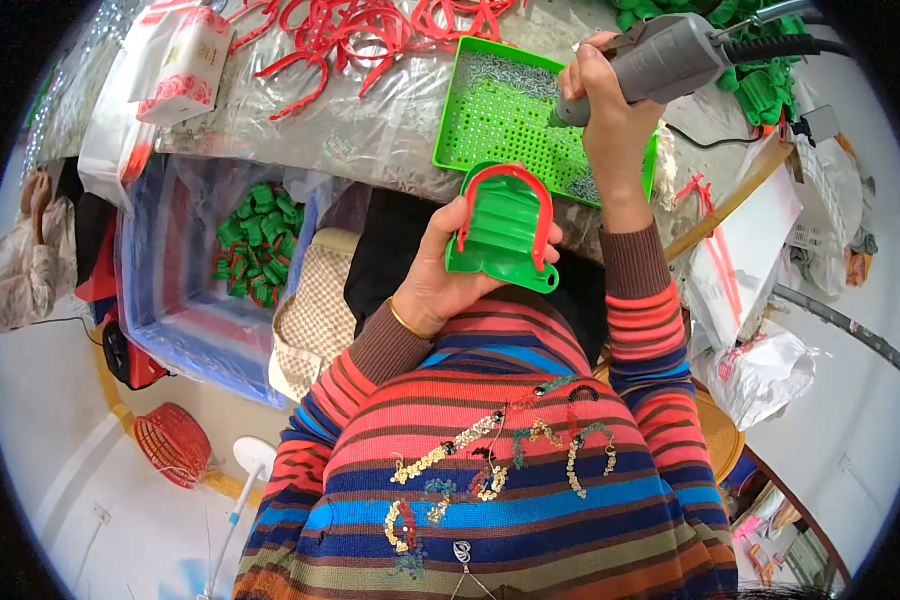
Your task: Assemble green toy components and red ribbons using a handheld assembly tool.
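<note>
My left hand (440, 270) holds a green plastic part (500, 232) with a red U-shaped band fitted around its top edge, raised just in front of my chest. My right hand (600, 100) grips a grey electric screwdriver (660, 55), whose tip points down onto a green perforated tray (490, 110) scattered with several small screws. A cable runs off the tool to the right.
Red U-shaped bands (350, 30) lie heaped at the table's far edge, green parts (760, 70) at the far right. A blue bin (185, 290) on the left holds more green parts (255, 245). A red basket (173, 443) sits on the floor. White bags (760, 370) lie on my right.
</note>
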Demonstrator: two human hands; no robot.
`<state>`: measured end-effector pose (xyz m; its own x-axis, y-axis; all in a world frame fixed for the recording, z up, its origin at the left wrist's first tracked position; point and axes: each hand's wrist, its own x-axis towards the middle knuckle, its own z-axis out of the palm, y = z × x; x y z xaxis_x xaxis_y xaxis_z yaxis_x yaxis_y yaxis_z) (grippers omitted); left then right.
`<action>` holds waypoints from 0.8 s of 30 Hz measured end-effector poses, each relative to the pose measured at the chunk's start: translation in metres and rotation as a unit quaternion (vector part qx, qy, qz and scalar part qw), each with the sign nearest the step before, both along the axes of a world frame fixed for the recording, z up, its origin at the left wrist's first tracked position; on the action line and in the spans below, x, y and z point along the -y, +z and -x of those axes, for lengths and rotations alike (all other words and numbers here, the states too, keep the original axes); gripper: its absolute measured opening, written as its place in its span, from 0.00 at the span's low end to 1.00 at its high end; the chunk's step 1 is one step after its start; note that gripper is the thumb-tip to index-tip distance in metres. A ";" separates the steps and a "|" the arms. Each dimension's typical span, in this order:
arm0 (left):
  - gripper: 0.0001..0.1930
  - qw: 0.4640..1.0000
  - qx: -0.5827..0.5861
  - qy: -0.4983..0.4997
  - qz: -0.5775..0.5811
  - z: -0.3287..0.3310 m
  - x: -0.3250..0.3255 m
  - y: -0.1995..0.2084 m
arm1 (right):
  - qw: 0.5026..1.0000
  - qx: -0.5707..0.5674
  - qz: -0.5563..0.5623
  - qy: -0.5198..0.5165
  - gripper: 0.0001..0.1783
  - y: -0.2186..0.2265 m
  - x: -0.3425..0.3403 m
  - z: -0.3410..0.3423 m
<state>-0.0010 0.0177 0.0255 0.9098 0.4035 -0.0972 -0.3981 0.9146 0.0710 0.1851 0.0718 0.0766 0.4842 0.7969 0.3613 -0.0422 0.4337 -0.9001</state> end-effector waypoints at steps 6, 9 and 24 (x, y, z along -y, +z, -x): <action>0.36 1.000 -0.007 0.010 -0.003 0.001 -0.002 -0.001 | 1.000 -0.001 -0.002 -0.009 0.05 -0.006 -0.002 0.001; 0.36 1.000 -0.001 0.007 -0.001 0.002 -0.003 -0.002 | 1.000 0.013 0.002 -0.005 0.05 -0.009 -0.002 0.001; 0.37 1.000 0.023 0.006 0.019 -0.001 -0.005 -0.009 | 0.999 -0.052 0.003 -0.007 0.11 0.064 0.023 0.031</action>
